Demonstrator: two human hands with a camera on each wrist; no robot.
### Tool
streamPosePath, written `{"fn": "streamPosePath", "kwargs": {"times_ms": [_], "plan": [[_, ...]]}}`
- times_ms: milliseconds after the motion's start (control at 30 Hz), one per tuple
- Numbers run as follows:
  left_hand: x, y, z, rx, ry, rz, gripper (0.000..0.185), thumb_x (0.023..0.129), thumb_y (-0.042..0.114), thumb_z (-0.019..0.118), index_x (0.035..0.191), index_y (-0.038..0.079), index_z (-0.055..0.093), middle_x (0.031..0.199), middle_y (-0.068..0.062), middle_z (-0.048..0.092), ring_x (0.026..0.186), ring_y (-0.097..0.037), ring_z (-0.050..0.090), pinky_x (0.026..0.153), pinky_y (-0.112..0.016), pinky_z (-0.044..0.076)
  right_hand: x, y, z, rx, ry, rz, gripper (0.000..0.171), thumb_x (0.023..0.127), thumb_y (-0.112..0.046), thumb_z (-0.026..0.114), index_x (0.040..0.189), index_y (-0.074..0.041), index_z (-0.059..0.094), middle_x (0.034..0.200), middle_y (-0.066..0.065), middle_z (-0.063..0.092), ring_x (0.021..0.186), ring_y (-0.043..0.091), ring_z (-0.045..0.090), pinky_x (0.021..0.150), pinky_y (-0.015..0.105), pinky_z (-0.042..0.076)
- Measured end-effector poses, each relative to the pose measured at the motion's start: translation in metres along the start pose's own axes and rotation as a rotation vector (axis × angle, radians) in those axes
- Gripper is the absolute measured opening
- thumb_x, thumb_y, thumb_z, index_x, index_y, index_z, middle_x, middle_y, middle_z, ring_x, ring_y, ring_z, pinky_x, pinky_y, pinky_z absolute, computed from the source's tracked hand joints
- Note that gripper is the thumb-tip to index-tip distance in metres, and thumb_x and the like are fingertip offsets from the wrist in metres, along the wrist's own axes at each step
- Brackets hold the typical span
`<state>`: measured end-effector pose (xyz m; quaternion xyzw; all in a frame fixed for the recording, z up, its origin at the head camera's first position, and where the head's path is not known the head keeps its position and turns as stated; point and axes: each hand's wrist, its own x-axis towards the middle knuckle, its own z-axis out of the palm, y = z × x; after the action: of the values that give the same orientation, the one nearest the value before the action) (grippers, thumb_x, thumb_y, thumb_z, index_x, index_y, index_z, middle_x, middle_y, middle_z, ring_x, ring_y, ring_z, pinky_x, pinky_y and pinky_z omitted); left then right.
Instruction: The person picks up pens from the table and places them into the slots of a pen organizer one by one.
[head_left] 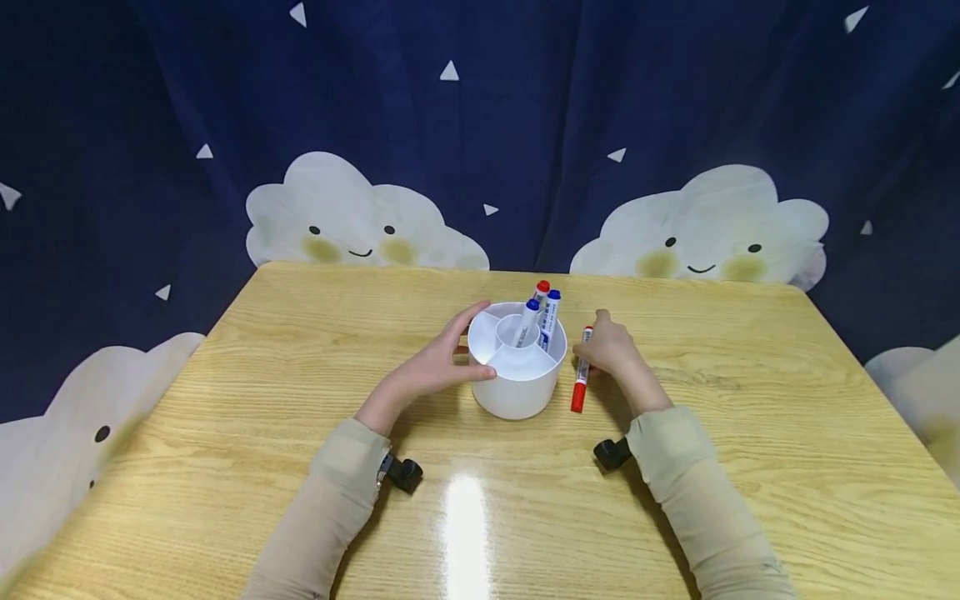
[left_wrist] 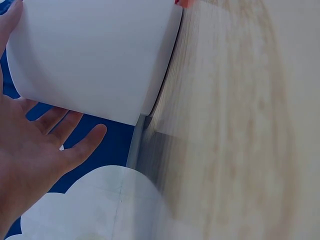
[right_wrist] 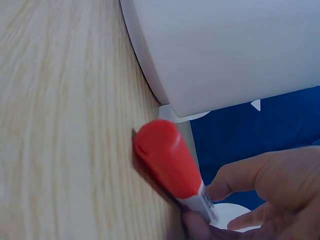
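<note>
A round white pen holder point(head_left: 517, 392), divided into compartments, stands on the wooden table. My left hand point(head_left: 431, 362) grips its left side, thumb at the front of the rim and index finger toward the back. In the left wrist view, the other fingers point(left_wrist: 70, 132) spread beside its wall. Just right of the holder, my right hand point(head_left: 611, 346) pinches a red whiteboard marker point(head_left: 579, 396) between thumb and fingers. The marker's red cap point(right_wrist: 170, 157) points toward me, close over the tabletop; the fingers partly cover its white barrel.
Two blue-capped markers point(head_left: 529, 312) and a red-capped marker point(head_left: 542, 287) stand in the holder. The wooden table point(head_left: 225, 417) reaches back to a dark blue curtain point(head_left: 525, 108) with cloud prints. A wrist camera point(head_left: 405, 475) sits at the left cuff, another point(head_left: 611, 455) at the right.
</note>
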<state>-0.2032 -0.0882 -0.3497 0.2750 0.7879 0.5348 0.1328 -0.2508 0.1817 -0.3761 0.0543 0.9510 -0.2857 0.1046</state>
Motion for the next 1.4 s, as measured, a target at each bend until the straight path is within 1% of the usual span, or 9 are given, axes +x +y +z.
{"fn": "streamPosePath", "kwargs": {"times_ms": [167, 400, 500, 633, 733, 867, 1000, 1200, 1400], "plan": [[0.000, -0.001, 0.000, 0.009, 0.003, 0.001, 0.088, 0.078, 0.011, 0.069, 0.146, 0.015, 0.013, 0.146, -0.008, 0.022, 0.121, -0.027, 0.038, 0.100, -0.041, 0.036, -0.001, 0.001, 0.001, -0.005, 0.022, -0.026, 0.076, 0.079, -0.013, 0.056, 0.141, 0.007, 0.016, 0.107, 0.034, 0.052, 0.049, 0.017, 0.058, 0.043, 0.024, 0.048], [0.000, -0.001, 0.000, 0.011, 0.004, 0.004, 0.089, 0.079, 0.012, 0.070, 0.146, 0.013, 0.012, 0.146, -0.009, 0.021, 0.121, -0.028, 0.038, 0.100, -0.042, 0.036, -0.007, -0.001, -0.002, 0.004, 0.055, -0.058, 0.064, 0.081, -0.013, 0.056, 0.136, 0.007, 0.028, 0.097, 0.028, 0.054, 0.055, 0.021, 0.059, 0.044, 0.024, 0.048], [0.000, -0.003, 0.000, 0.007, 0.004, 0.000, 0.089, 0.078, 0.012, 0.070, 0.146, 0.014, 0.012, 0.146, -0.008, 0.021, 0.121, -0.027, 0.038, 0.100, -0.041, 0.036, -0.011, -0.002, -0.004, -0.024, 0.087, -0.082, 0.063, 0.081, -0.014, 0.057, 0.134, 0.007, 0.031, 0.098, 0.026, 0.054, 0.067, 0.025, 0.058, 0.050, 0.026, 0.048], [0.000, -0.003, 0.000, -0.002, 0.003, 0.002, 0.089, 0.079, 0.011, 0.070, 0.146, 0.014, 0.012, 0.146, -0.007, 0.021, 0.122, -0.028, 0.037, 0.101, -0.042, 0.035, -0.014, -0.003, -0.006, -0.059, 0.146, -0.118, 0.062, 0.080, -0.015, 0.058, 0.132, 0.007, 0.033, 0.100, 0.026, 0.055, 0.080, 0.031, 0.054, 0.064, 0.036, 0.048], [0.000, -0.002, 0.001, -0.008, 0.001, 0.003, 0.089, 0.079, 0.011, 0.069, 0.146, 0.014, 0.012, 0.145, -0.008, 0.022, 0.122, -0.029, 0.036, 0.101, -0.043, 0.035, -0.017, -0.006, -0.008, -0.059, 0.169, -0.134, 0.061, 0.080, -0.014, 0.057, 0.132, 0.006, 0.033, 0.103, 0.026, 0.055, 0.083, 0.033, 0.052, 0.069, 0.040, 0.046], [0.000, -0.001, 0.001, -0.006, -0.002, 0.002, 0.088, 0.079, 0.012, 0.069, 0.146, 0.014, 0.012, 0.145, -0.009, 0.023, 0.122, -0.028, 0.036, 0.101, -0.042, 0.036, -0.024, -0.012, -0.014, -0.039, 0.178, -0.147, 0.061, 0.081, -0.013, 0.056, 0.133, 0.005, 0.032, 0.105, 0.024, 0.054, 0.085, 0.032, 0.051, 0.071, 0.040, 0.046], [-0.001, 0.000, 0.001, -0.007, -0.001, 0.006, 0.089, 0.079, 0.011, 0.069, 0.146, 0.013, 0.012, 0.146, -0.009, 0.022, 0.121, -0.028, 0.037, 0.101, -0.044, 0.035, -0.033, -0.018, -0.022, -0.020, 0.199, -0.174, 0.061, 0.081, -0.013, 0.054, 0.135, 0.003, 0.031, 0.103, 0.022, 0.054, 0.083, 0.030, 0.051, 0.069, 0.037, 0.045], [0.000, 0.000, 0.001, -0.009, -0.001, 0.008, 0.089, 0.079, 0.011, 0.069, 0.146, 0.013, 0.012, 0.146, -0.009, 0.022, 0.122, -0.029, 0.035, 0.101, -0.046, 0.034, -0.047, -0.027, -0.033, 0.004, 0.222, -0.190, 0.062, 0.081, -0.013, 0.052, 0.138, -0.001, 0.029, 0.102, 0.021, 0.056, 0.077, 0.028, 0.052, 0.058, 0.029, 0.044], [0.000, 0.000, 0.001, -0.004, 0.000, 0.003, 0.089, 0.079, 0.012, 0.069, 0.146, 0.013, 0.012, 0.145, -0.009, 0.022, 0.122, -0.028, 0.036, 0.101, -0.044, 0.035, -0.056, -0.035, -0.038, 0.059, 0.282, -0.259, 0.062, 0.081, -0.012, 0.052, 0.138, -0.004, 0.031, 0.100, 0.018, 0.058, 0.069, 0.024, 0.058, 0.052, 0.026, 0.046]]}}
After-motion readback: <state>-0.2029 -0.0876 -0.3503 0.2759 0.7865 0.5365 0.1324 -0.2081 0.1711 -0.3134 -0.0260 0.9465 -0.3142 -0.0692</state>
